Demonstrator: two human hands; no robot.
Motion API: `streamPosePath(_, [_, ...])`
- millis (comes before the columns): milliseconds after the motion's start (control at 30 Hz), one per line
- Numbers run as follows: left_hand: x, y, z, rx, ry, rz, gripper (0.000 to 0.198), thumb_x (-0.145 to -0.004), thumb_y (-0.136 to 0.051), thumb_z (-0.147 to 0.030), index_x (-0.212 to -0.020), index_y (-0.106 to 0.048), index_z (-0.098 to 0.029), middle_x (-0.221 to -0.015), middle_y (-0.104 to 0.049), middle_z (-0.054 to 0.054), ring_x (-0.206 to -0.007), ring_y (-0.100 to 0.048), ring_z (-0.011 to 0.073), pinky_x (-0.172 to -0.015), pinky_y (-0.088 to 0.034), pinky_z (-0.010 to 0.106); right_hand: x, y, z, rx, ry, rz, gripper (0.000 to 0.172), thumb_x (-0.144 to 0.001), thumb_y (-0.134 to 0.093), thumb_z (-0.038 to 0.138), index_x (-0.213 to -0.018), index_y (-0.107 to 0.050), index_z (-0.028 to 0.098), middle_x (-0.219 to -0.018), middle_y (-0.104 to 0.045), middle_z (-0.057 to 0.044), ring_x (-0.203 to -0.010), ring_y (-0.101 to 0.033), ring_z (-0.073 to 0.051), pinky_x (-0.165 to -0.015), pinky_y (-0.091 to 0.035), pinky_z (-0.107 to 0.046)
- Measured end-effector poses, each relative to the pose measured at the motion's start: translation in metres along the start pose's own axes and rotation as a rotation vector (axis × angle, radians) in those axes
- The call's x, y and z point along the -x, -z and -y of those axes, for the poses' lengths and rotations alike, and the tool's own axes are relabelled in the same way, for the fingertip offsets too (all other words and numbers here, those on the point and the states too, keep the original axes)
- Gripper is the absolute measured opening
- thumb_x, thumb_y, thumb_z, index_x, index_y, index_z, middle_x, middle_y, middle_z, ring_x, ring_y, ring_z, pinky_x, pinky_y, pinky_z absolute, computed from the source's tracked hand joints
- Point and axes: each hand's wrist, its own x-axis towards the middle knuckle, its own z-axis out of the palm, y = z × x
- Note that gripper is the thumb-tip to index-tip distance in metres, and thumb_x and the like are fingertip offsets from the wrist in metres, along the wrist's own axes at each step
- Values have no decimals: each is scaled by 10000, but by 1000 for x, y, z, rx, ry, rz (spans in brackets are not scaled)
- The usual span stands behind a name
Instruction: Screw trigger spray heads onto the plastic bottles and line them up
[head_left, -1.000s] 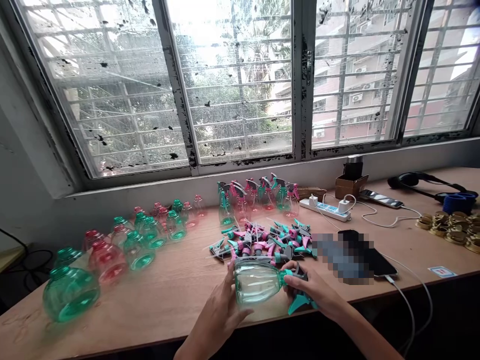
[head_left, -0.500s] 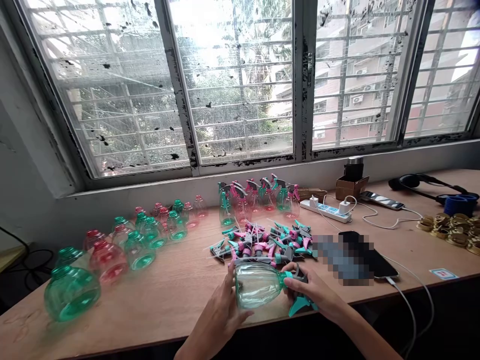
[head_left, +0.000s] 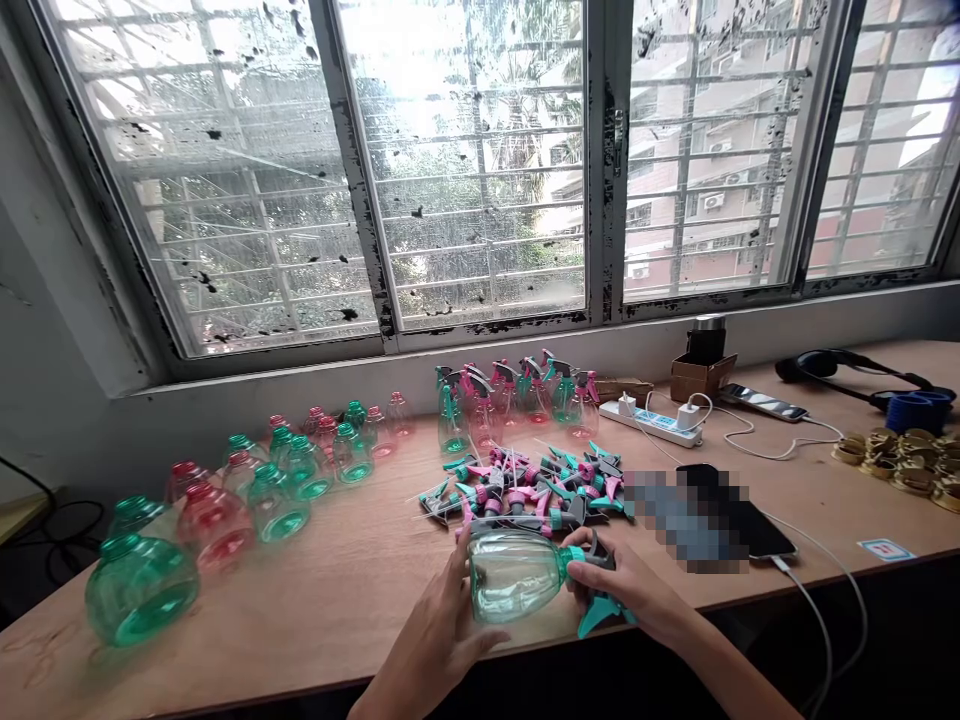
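A clear green spray bottle (head_left: 514, 573) lies on its side at the near edge of the wooden table (head_left: 352, 590). My left hand (head_left: 442, 625) is wrapped round its base. My right hand (head_left: 626, 590) grips the teal and grey trigger head (head_left: 596, 590) at the bottle's neck. Just behind the bottle lies a heap of loose pink and teal trigger heads (head_left: 525, 485) with thin tubes.
Several empty green and pink bottles (head_left: 247, 490) stand at the left. Assembled spray bottles (head_left: 510, 395) stand near the window wall. A power strip (head_left: 652, 420), phones (head_left: 739, 510), cables, a small box (head_left: 701, 365), gold caps (head_left: 900, 455) and headphones (head_left: 847, 365) fill the right side.
Almost nothing has moved. Both hands keep hold of the bottle and its trigger head, with only a slight shift of my right hand at the neck.
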Motion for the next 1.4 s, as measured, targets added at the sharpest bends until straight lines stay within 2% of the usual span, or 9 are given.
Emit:
streamPosePath(167, [0, -2, 7, -56, 27, 2, 1075, -851, -760, -313, -1614, -3, -338, -1658, -295, 127, -1442, -418, 365, -1167, -384, 509, 1, 0, 2, 1, -1, 9, 497, -707, -856, 531, -967, -609, 187, -696, -710, 1, -594, -652, -172, -586, -512, -277])
streamPosePath(300, [-2, -1, 3, -37, -18, -25, 1013, -887, -710, -275, -1603, -1, -385, -1685, -240, 74, -1503, -319, 332, -1193, -342, 500, 0, 0, 1, 4, 7, 0, 507, -712, -840, 558, -967, -611, 184, -691, -718, -7, -583, -655, -182, -579, -514, -286])
streamPosePath(600, [1, 1, -1, -35, 41, 10, 1134, -841, -764, -254, -1595, 71, -397, -1669, -283, 90, -1434, -439, 339, -1159, -389, 490, 0, 0, 1, 4, 7, 6, 491, -713, -846, 542, -957, -610, 189, -692, -714, -6, -585, -652, -184, -582, -513, -291])
streamPosePath(833, [0, 1, -3, 6, 48, 6, 1049, -850, -756, -274, -1608, -37, -372, -1682, -249, 67, -1516, -292, 323, -1198, -341, 476, -1, 0, 0, 12, 5, -5, 510, -697, -846, 568, -946, -608, 192, -694, -716, -8, -582, -654, -189, -574, -515, -294])
streamPosePath(1000, [-2, 1, -7, 20, -6, 10, 1011, -905, -644, -208, -1599, 73, -366, -1618, -391, 68, -1397, -495, 278, -1141, -425, 427, -1, 1, -1, 17, 8, 2, 500, -713, -840, 561, -950, -607, 187, -697, -719, -10, -582, -655, -182, -580, -520, -292])
streamPosePath(1100, [-1, 0, -4, -15, 5, 8, 1073, -880, -695, -222, -1595, 90, -375, -1605, -408, 84, -1329, -560, 292, -1119, -445, 436, -1, 1, -1, 29, 8, -8, 504, -713, -834, 575, -949, -611, 190, -692, -718, -10, -590, -657, -187, -582, -522, -297])
streamPosePath(1200, [1, -2, 3, -40, 41, 12, 1162, -830, -780, -275, -1602, 84, -353, -1638, -341, 123, -1385, -499, 341, -1137, -421, 467, -1, 1, -2, 33, 5, -11, 514, -702, -839, 583, -948, -614, 191, -691, -718, -10, -593, -656, -188, -578, -517, -294])
streamPosePath(1300, [2, -4, 9, -32, 36, 17, 1106, -837, -780, -330, -1611, 10, -352, -1684, -222, 120, -1456, -399, 367, -1170, -376, 496, -1, 1, -2, 34, 7, -10, 519, -702, -839, 587, -951, -618, 189, -693, -719, -12, -598, -654, -189, -583, -515, -295])
streamPosePath(1400, [1, -4, 12, -24, 32, 11, 1076, -840, -777, -336, -1605, -22, -383, -1689, -216, 94, -1474, -371, 361, -1185, -350, 514, -1, 1, -2, 31, 9, -13, 521, -707, -833, 590, -961, -621, 188, -693, -723, -13, -603, -656, -191, -592, -511, -295])
